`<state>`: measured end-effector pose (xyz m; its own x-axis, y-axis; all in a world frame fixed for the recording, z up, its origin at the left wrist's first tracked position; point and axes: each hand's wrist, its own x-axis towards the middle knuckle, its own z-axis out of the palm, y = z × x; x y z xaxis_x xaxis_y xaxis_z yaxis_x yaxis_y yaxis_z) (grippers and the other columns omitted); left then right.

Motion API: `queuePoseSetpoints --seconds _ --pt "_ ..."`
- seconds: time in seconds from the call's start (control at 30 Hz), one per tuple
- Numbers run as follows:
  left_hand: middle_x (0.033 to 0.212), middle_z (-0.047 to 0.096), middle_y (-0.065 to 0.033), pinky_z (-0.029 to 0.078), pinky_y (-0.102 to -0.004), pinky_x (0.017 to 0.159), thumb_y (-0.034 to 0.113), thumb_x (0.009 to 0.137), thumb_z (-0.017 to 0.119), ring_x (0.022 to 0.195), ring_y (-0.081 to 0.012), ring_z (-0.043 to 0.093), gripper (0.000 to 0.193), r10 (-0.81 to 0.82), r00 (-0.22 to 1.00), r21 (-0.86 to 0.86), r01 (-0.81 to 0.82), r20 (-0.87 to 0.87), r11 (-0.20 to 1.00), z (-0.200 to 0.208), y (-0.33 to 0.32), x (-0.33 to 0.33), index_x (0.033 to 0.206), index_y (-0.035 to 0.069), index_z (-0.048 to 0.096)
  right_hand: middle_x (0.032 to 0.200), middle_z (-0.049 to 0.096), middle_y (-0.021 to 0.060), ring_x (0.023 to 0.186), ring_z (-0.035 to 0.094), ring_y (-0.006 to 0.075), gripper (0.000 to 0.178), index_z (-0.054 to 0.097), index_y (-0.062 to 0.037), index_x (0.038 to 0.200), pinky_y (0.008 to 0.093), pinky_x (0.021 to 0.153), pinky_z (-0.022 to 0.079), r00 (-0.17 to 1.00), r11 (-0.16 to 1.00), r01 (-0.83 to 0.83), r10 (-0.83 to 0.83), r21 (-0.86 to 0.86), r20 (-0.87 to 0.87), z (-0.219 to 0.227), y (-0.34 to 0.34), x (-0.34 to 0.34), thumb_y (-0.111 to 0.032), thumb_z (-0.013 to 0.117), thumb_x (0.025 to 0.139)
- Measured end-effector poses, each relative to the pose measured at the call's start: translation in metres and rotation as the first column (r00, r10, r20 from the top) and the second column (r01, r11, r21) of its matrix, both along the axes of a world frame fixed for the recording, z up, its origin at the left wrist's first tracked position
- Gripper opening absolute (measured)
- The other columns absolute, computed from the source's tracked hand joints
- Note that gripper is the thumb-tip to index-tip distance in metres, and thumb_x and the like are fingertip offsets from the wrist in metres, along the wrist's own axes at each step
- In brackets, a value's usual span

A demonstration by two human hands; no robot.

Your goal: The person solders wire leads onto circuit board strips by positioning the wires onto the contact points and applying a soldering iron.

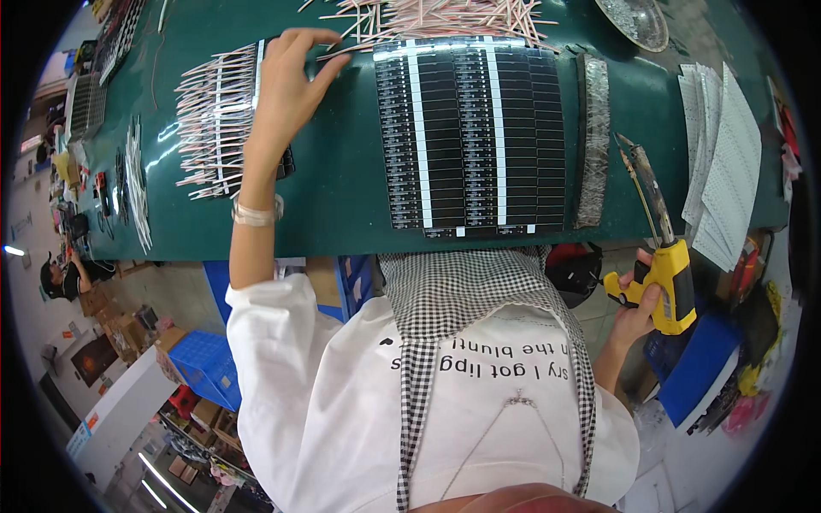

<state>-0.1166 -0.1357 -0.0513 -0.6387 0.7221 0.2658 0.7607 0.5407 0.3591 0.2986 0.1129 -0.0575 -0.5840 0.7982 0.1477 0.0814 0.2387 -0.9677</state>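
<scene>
My left hand (292, 85) reaches over the far left of the bench, thumb and fingers apart and empty. It covers part of a black board strip (286, 162), beside a row of short white-and-pink wires (214, 120) laid side by side. In my right hand (637, 312), at the bench's near right edge, is a yellow and black pistol-grip soldering gun (674, 286). Its long dark tip and thin side rod point away from me over the bench. Between my hands lies a panel of narrow black circuit boards (445, 137) in rows with white bands.
A heap of loose wires (445, 17) lies at the far edge, beside a round metal dish (634, 21). Right of the panel are a wrapped grey bar (592, 141) and white perforated sheets (723, 162). More white wires (137, 184) lie far left. The bench (333, 188) is green.
</scene>
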Motion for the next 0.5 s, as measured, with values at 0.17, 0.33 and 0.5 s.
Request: queuePoseSetpoints --seconds 0.17,0.33,0.5 --pt "0.119 0.056 -0.0124 0.041 -0.0380 0.097 0.027 0.076 0.076 0.111 -0.0277 0.051 0.053 -0.029 1.000 -0.006 0.029 -0.012 1.000 -0.008 0.024 -0.022 0.121 0.008 0.055 0.107 0.064 0.0179 0.065 0.058 0.0127 0.045 0.052 0.0030 0.120 0.0244 0.058 0.048 0.997 0.997 0.077 -0.077 0.017 0.010 0.001 -0.006 0.005 -0.035 0.051 0.095" --pt "0.111 0.057 -0.0114 0.043 -0.0388 0.094 0.026 0.079 0.073 0.106 -0.0279 0.055 0.041 -0.164 0.985 -0.128 0.169 0.049 0.977 -0.008 0.040 -0.044 0.112 0.007 0.059 0.107 0.064 0.0178 0.065 0.058 0.0128 0.045 0.052 0.0028 0.120 0.0247 0.057 0.048 0.997 0.997 0.080 -0.080 0.004 0.000 0.002 -0.010 0.000 -0.034 0.052 0.094" --pt "0.101 0.057 -0.0094 0.045 -0.0383 0.085 0.023 0.081 0.070 0.096 -0.0277 0.056 0.030 -0.115 0.991 -0.298 0.130 0.068 0.946 0.000 0.046 -0.037 0.103 0.006 0.060 0.107 0.064 0.0178 0.065 0.058 0.0128 0.045 0.052 0.0026 0.120 0.0249 0.058 0.048 0.998 0.998 0.066 -0.066 0.000 -0.011 0.000 -0.010 0.001 -0.034 0.053 0.094"
